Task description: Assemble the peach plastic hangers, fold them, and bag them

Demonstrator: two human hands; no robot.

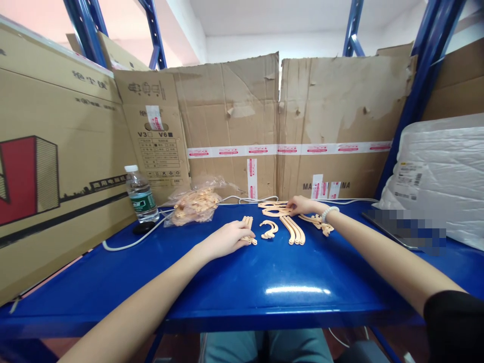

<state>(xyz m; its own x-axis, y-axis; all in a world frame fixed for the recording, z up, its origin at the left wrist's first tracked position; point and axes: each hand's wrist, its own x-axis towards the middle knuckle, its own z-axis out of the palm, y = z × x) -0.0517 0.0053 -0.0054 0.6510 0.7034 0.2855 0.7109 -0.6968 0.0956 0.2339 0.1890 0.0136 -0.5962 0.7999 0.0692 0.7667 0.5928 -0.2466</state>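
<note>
My left hand (229, 238) rests on the blue table, its fingers curled over a small row of slim peach plastic strips (247, 221); their lower ends show past the fingertips. Farther back, my right hand (301, 205), a beaded bracelet at its wrist, has its fingers closed at the end of flat peach ring-shaped pieces (274, 212). Between the hands lie peach hook-shaped pieces (273, 229) and a row of curved peach arms (292, 231). More small peach parts (321, 225) lie beside the right wrist, partly hidden by it.
At the left stand a water bottle (140, 196), a black round object (143, 228) and a clear bag of peach parts (194, 205). A white cable (132, 248) crosses the table. Cardboard (230, 116) walls the back. A dark flat device (393, 232) and white wrapped package (442, 176) are at right.
</note>
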